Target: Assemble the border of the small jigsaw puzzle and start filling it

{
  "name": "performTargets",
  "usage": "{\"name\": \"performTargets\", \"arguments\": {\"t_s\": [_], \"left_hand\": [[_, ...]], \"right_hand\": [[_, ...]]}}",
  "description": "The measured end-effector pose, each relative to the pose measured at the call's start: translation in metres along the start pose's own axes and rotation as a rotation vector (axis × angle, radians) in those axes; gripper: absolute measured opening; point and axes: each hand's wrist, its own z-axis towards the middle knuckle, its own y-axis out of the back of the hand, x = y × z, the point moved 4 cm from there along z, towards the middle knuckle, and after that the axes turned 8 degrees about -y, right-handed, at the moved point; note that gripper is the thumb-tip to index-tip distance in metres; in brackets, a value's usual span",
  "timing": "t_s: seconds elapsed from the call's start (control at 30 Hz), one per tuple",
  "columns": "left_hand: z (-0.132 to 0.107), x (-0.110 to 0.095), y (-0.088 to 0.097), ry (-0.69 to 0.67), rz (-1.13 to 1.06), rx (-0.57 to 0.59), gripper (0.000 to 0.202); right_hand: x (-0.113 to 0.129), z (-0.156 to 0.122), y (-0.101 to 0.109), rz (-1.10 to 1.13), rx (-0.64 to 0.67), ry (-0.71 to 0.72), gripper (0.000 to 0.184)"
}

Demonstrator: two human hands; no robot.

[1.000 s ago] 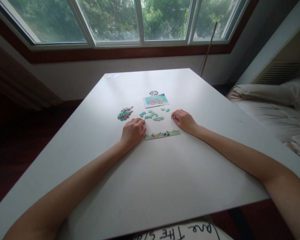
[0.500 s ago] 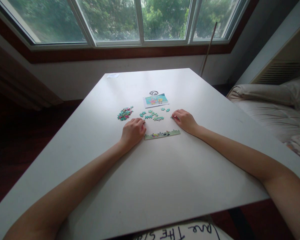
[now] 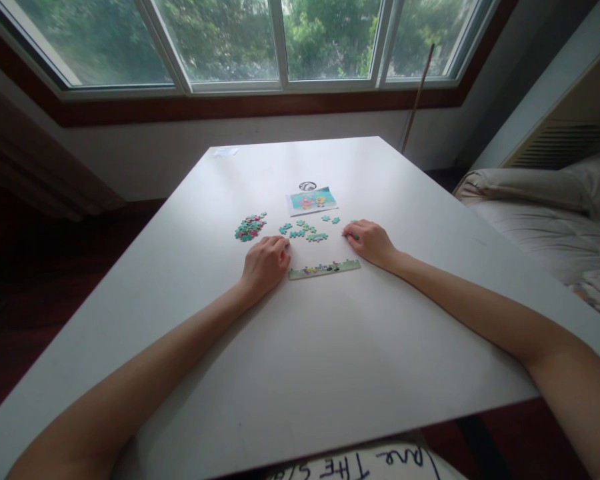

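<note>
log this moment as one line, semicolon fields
left hand: beside assembled jigsaw strip; right hand: fingers curled, hold unclear; scattered jigsaw pieces: beyond strip; jigsaw pile: left of scattered pieces; picture card: beyond scattered pieces

A home, I'd say, jigsaw pieces (image 3: 250, 228) on my white table (image 3: 300, 373), window (image 3: 330, 40) beyond its far edge, curtain (image 3: 25, 133) past its far left corner, padded couch (image 3: 535, 207) off its right edge

Beyond the table (image 3: 290, 373), you see a window (image 3: 281, 50) with trees (image 3: 220, 40) outside. A thin stick (image 3: 417, 100) slants up behind the table's far right corner; a pale sofa (image 3: 545, 220) sits to the table's right, a curtain (image 3: 45, 167) to its left.
</note>
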Motion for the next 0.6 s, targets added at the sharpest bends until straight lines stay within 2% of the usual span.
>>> {"name": "performTargets", "arguments": {"t_s": [0.6], "left_hand": [[0.0005, -0.0018, 0.0013, 0.003, -0.04, 0.015, 0.027]], "right_hand": [[-0.0013, 0.0008, 0.0019, -0.031, -0.023, 0.002, 0.019]]}}
